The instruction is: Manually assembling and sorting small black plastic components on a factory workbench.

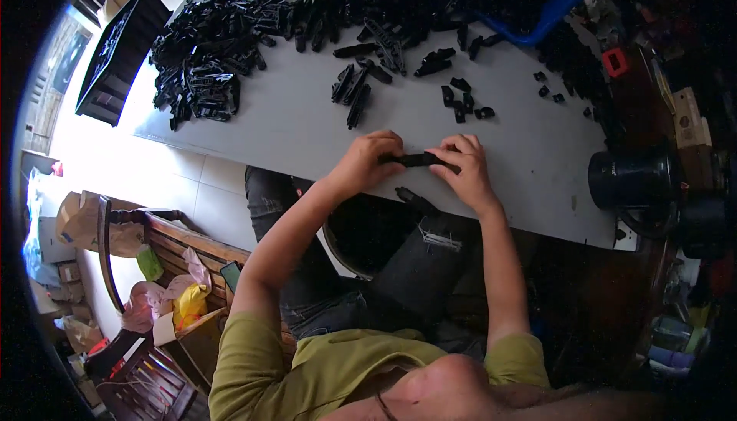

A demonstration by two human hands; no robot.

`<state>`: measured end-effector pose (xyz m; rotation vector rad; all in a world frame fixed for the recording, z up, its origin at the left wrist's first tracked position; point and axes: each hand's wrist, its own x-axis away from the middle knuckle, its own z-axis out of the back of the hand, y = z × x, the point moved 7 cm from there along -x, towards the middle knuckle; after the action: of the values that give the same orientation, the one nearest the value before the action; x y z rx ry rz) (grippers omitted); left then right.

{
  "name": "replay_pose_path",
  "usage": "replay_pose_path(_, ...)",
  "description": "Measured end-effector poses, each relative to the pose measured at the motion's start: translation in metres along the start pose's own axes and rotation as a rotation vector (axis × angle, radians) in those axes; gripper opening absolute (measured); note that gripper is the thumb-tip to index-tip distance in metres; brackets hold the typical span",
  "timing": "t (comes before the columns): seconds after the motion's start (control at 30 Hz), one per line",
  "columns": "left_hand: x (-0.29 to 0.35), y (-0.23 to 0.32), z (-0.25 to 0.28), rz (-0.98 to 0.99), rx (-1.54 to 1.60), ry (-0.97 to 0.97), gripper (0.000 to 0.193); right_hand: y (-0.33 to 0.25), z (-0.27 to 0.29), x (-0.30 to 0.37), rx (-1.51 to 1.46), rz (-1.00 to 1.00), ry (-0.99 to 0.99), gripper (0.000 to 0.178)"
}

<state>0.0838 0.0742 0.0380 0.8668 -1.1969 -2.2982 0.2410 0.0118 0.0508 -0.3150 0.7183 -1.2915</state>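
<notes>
Near the front edge of the grey table (530, 168), both my hands grip one slim black plastic part (418, 160). My left hand (368, 158) has its fingers closed round the left end. The right end sits between the thumb and fingers of my right hand (463, 166). Another black part (417, 201) lies at the table edge, just below my hands. Beyond them are a few long black parts (355, 91) and a cluster of small black pieces (464, 100). My fingers hide both ends of the held part.
A big heap of black parts (223, 45) covers the far left. At the back right is a blue bin (549, 22). A black crate (115, 60) stands at the left, a dark cylindrical container (626, 179) at the right edge. A wooden bench (180, 241) is left below.
</notes>
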Motion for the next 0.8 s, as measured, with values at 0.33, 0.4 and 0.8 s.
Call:
replay_pose_path(0.33,0.003,-0.004,-0.003,0.038,0.011,-0.008,0.02,0.005,-0.001,0.005,-0.016,0.007,-0.006,0.034)
replay_pose_path(0.4,0.001,-0.002,-0.001,0.07,0.022,-0.006,0.019,-0.002,-0.003,0.001,0.053,0.02,-0.028,0.032)
replay_pose_path(0.8,0.008,0.017,0.057,0.165,-0.682,0.418,0.029,0.068,0.05,-0.012,0.266,-0.029,0.359,0.03)
